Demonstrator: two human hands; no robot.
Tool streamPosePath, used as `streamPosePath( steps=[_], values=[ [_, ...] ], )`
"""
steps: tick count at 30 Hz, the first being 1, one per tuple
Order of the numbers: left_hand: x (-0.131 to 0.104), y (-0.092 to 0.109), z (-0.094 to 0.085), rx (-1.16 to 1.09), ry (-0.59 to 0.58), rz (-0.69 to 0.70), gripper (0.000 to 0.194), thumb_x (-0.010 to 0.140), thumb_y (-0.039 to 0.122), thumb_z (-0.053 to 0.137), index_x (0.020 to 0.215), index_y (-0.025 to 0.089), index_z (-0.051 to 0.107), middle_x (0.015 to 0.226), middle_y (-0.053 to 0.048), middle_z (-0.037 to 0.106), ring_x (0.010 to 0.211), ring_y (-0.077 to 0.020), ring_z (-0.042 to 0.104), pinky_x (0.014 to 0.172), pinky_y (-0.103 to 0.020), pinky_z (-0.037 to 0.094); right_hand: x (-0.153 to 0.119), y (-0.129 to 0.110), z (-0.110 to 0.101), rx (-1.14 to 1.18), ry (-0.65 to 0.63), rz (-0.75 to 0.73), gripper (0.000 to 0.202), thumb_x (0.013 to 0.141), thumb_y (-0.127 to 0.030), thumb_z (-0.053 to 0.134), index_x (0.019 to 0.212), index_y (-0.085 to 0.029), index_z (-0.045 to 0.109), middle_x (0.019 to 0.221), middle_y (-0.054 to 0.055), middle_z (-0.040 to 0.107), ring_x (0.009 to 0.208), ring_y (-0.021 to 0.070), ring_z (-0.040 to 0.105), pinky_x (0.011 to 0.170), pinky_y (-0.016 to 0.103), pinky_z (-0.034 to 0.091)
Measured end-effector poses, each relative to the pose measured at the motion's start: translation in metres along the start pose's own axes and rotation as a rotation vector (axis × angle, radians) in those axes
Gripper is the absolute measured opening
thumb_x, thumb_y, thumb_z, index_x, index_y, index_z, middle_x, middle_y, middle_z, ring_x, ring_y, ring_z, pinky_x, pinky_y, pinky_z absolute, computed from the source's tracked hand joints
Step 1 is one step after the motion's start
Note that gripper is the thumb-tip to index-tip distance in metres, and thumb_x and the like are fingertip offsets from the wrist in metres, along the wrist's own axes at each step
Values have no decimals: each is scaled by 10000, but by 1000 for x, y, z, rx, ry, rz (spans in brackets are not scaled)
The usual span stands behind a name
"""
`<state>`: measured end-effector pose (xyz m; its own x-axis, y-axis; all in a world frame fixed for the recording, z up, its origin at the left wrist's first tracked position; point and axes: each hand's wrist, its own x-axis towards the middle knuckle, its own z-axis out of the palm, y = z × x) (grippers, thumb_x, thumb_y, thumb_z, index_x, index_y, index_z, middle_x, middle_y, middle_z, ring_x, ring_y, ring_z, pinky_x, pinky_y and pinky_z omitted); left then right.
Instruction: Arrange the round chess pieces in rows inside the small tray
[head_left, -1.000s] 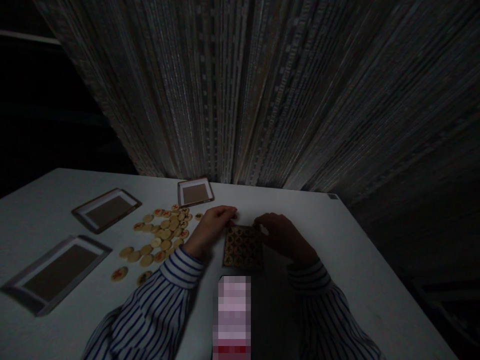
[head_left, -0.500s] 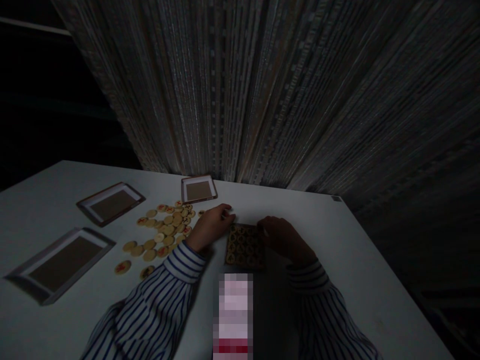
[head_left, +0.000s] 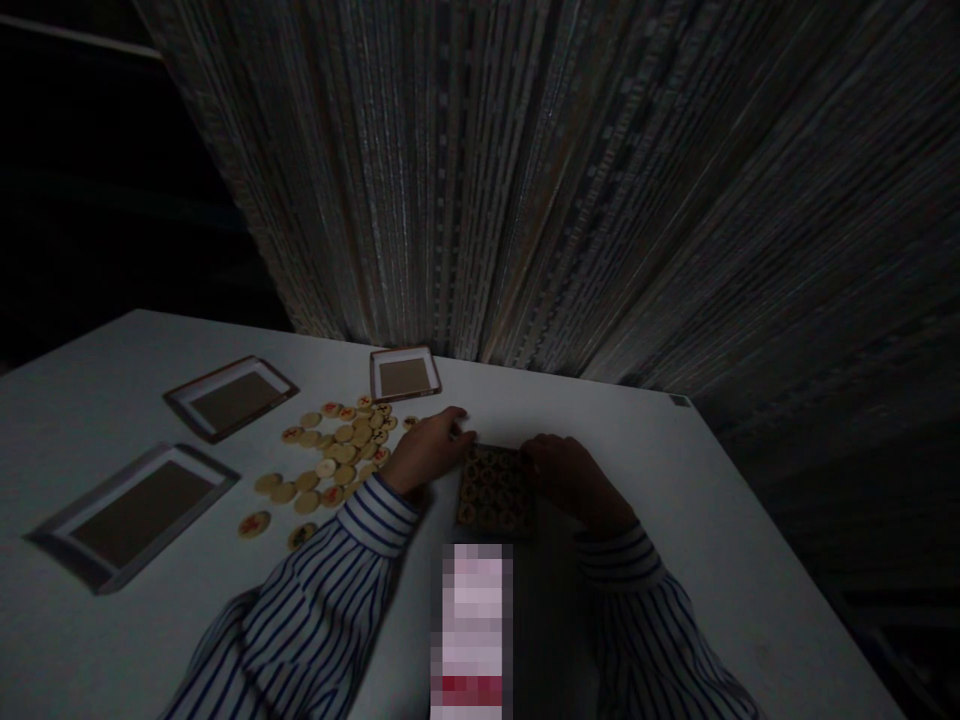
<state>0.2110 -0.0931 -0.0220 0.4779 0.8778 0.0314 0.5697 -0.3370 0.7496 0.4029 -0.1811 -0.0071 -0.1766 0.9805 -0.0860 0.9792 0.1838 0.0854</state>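
Note:
A small dark box [head_left: 496, 532] filled with rows of round wooden pieces [head_left: 491, 490] lies in front of me on the white table. My left hand [head_left: 429, 450] rests at its upper left corner, fingers apart, with nothing visible in them. At the upper right edge is my right hand [head_left: 570, 475], its fingers curled down over the rim; whatever they may pinch is hidden in shadow. Many loose round pieces [head_left: 343, 453], some with red or black characters, lie scattered to the left of my left hand.
Three shallow lids or trays with brown bottoms lie on the white table [head_left: 675, 580]: one at the back [head_left: 405, 376], one at the left [head_left: 234, 400], a larger one nearer me [head_left: 142, 510]. A string curtain [head_left: 480, 180] hangs behind the table.
The whole view has shifted slightly, so the table items appear a little further right. Both hands stay in nearly the same place around the box.

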Motion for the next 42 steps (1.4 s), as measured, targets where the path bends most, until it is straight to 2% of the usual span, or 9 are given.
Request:
streamPosePath(
  steps=[9,27,37,42],
  values=[
    [1,-1,1,59,-60,12,411,797,340,538,1151,133,570,925,-135,699,794,-244,650,675,-304,432,-1,-4,-1,-35,-3,-20,174,866,-143,466,902,-152,637,916,93,647,848,208,591,662,313,396],
    [2,-5,2,179,-108,35,384,832,342,506,1163,150,545,950,-89,703,834,-197,655,693,-268,460,-1,-5,-2,-32,-47,-17,205,887,-149,446,949,-191,637,959,70,642,877,188,572,670,292,358],
    [1,-2,-2,201,-117,23,375,836,350,504,1155,159,552,946,-84,706,833,-191,657,684,-264,463,-1,-4,-6,-25,-66,11,216,882,-146,430,929,-169,640,964,84,644,881,191,580,681,292,388],
    [1,-3,-1,216,-120,29,383,839,346,500,1167,152,548,960,-90,702,843,-194,655,695,-268,463,-1,-2,-9,-21,-69,80,222,899,-190,410,959,-153,621,983,97,638,919,205,581,717,302,410]
  ],
)
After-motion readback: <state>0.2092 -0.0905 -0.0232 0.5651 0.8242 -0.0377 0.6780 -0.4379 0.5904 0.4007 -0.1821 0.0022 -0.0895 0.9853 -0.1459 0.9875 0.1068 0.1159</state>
